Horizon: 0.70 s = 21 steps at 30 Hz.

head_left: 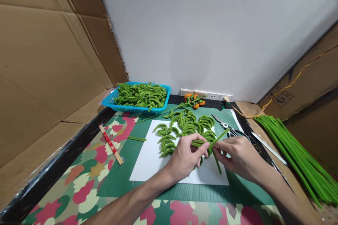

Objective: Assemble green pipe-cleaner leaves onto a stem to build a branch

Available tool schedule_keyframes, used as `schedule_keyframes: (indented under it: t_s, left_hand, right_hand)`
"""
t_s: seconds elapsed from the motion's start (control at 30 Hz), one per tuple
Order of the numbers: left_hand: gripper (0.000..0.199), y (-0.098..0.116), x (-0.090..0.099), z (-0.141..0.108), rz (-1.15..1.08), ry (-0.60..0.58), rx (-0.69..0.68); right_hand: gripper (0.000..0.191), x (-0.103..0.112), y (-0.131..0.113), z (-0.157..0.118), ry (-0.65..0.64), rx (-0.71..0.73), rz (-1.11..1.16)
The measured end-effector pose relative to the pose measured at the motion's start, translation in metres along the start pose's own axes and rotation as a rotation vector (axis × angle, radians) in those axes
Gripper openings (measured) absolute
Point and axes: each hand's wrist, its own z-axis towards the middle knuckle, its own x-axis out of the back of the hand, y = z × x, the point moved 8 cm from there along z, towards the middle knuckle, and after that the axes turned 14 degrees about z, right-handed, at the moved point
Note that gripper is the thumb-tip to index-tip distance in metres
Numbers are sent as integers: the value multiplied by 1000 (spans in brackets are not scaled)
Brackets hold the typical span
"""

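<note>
My left hand (pixel 186 155) pinches a few green pipe cleaners (pixel 217 163) above a white sheet of paper (pixel 148 163). They cross near its fingertips, one end sticking up to the right and another hanging down. Close on the right, my right hand (pixel 239 152) has its thumb and fingers closed around the same crossing; the exact grip is partly hidden. Behind both hands, several curled green pipe-cleaner pieces (pixel 188 128) lie in clusters on the paper and past its far edge. A short straight pipe-cleaner piece (pixel 136 139) rests at the paper's left edge.
A blue basket (pixel 107 102) heaped with bent green pieces stands at the back left. Wrapped chopsticks (pixel 111 144) lie left. An orange-flowered stem (pixel 182 105) lies behind, scissors (pixel 224 125) to the right. Long green pipe cleaners (pixel 298 158) lie far right. Cardboard (pixel 52 59) walls the left.
</note>
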Motion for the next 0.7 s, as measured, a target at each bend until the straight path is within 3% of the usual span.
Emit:
schedule_keyframes:
  t_s: [0.13, 0.33, 0.7]
  left_hand:
    - [32, 1, 3, 1, -54, -1, -12]
    - [34, -1, 1, 2, -92, -52, -15]
    - [36, -5, -3, 5, -17, -108, 1]
  right_hand:
    - [25, 10, -1, 15, -60, -57, 58]
    - [27, 9, 7, 19, -27, -57, 324]
    - [20, 7, 9, 9, -24, 9, 320]
